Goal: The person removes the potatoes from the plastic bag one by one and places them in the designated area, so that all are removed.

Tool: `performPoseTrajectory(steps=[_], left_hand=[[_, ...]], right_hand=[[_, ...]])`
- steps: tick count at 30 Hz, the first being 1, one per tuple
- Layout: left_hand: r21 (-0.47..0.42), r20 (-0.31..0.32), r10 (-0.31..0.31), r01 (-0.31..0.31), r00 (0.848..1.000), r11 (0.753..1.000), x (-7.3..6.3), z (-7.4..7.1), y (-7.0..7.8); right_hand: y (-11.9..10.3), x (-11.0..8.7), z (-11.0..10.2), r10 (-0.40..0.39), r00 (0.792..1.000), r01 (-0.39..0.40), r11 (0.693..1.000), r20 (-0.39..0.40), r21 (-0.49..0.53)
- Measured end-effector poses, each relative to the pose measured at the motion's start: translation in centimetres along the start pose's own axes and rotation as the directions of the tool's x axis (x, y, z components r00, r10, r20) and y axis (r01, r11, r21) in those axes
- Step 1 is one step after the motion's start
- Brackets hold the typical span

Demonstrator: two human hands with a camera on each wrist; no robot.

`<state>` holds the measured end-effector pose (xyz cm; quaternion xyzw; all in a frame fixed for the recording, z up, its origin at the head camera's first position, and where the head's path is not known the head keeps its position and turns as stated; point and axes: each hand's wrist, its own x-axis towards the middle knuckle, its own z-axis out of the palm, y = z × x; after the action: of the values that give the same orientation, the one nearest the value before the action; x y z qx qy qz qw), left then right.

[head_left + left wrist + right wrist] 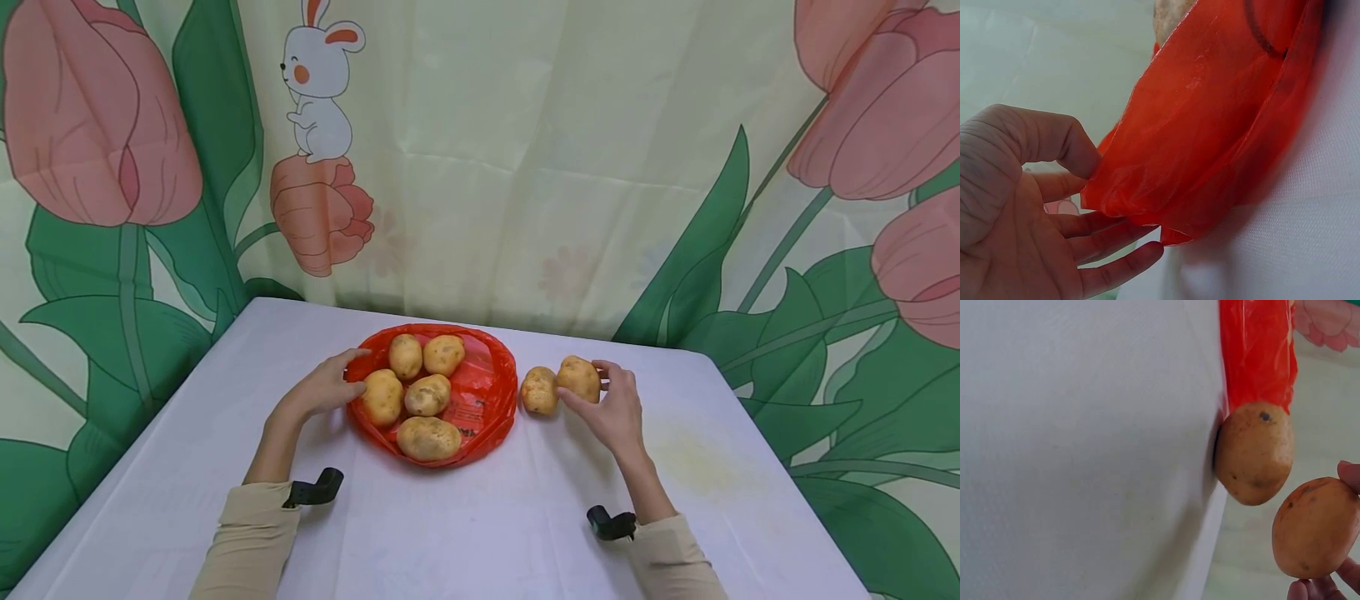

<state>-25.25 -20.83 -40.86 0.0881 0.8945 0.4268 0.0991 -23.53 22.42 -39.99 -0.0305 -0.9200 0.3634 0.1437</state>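
Note:
A red plastic bag (480,396) lies spread with its rim rolled down, and several potatoes (427,438) sit inside. At its left edge my left hand (324,388) pinches the red plastic between thumb and fingers, as the left wrist view shows up close on the bag's side (1179,144). My right hand (617,412) grips a potato (578,379) held up off the table, thumb on one side and fingers on the other. Beside the bag's right edge another potato (539,391) rests on the table; in the right wrist view this potato (1255,453) appears against the red plastic.
A white cloth covers the table (465,533). Behind it hangs a curtain (480,167) printed with tulips, leaves and a rabbit. A black wrist camera (315,487) is strapped at the left sleeve, another camera (609,523) at the right.

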Motion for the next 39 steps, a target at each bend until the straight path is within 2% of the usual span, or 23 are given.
performPoseTrajectory(steps=[5, 11, 22, 39], left_hand=[[0.002, -0.003, -0.001, 0.001, 1.000, 1.000, 0.0, 0.0, 0.0], [0.006, -0.007, 0.005, -0.005, 1.000, 1.000, -0.1, 0.0, 0.0], [0.006, -0.007, 0.009, -0.009, 1.000, 1.000, -0.1, 0.1, 0.1], [0.001, -0.002, 0.000, 0.000, 1.000, 1.000, -0.3, 0.1, 0.4]], right_hand=[[1.1, 0.4, -0.1, 0.046, 0.999, -0.045, 0.999, 0.005, -0.014], [2.0, 0.7, -0.1, 0.063, 0.998, -0.062, 0.997, 0.008, -0.041], [3.1, 1.0, 0.1, 0.144, 0.988, -0.138, 0.986, 0.060, -0.088], [2.9, 1.0, 0.2, 0.154, 0.986, -0.147, 0.984, 0.060, -0.102]])
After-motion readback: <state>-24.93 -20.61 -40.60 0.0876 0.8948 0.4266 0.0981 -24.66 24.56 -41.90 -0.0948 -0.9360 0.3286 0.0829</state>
